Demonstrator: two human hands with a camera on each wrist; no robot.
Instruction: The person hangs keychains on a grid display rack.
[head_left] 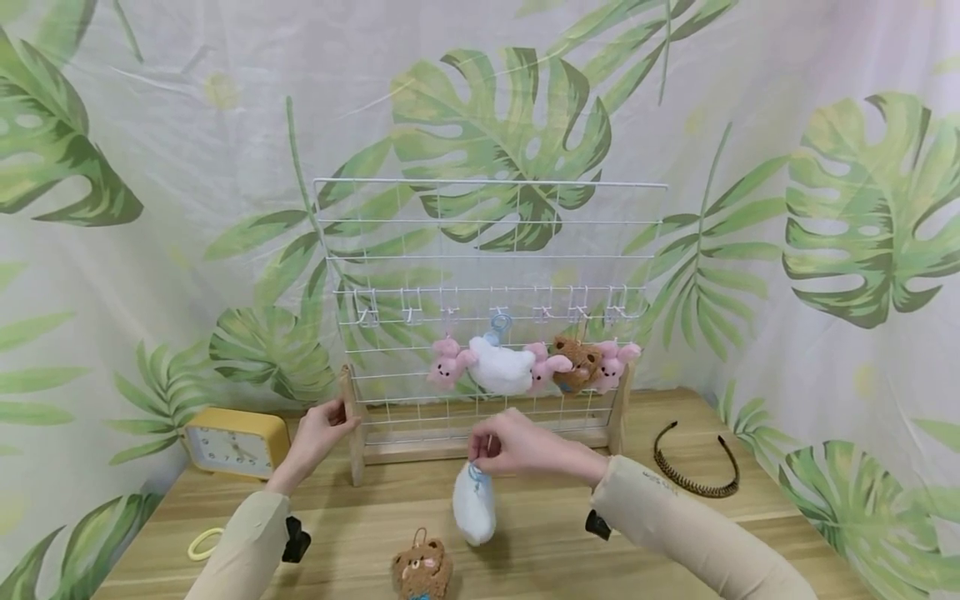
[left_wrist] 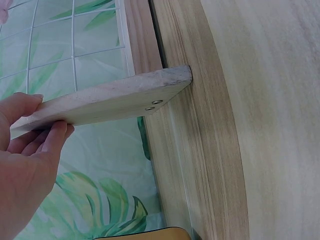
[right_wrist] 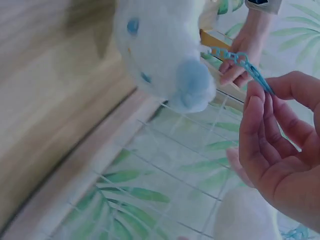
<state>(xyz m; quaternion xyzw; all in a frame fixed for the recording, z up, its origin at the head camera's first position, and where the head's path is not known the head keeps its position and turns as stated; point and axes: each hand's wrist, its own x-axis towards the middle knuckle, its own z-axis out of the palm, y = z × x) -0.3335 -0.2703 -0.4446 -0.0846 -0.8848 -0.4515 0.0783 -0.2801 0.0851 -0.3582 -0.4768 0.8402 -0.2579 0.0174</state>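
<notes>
My right hand pinches the blue ring of a white plush keychain. The plush hangs by its short blue chain in front of the rack; blue eyes and a blue patch show on it in the right wrist view. With thumb and fingers, my left hand grips the upright wooden side post of the white wire grid rack. On the rack's hooks hang pink plush keychains, another white plush and a brown bear plush.
A second brown bear keychain lies on the table near the front. At the left are a yellow clock and a yellow hair tie. A patterned headband lies to the right. Bare hooks line the grid's left.
</notes>
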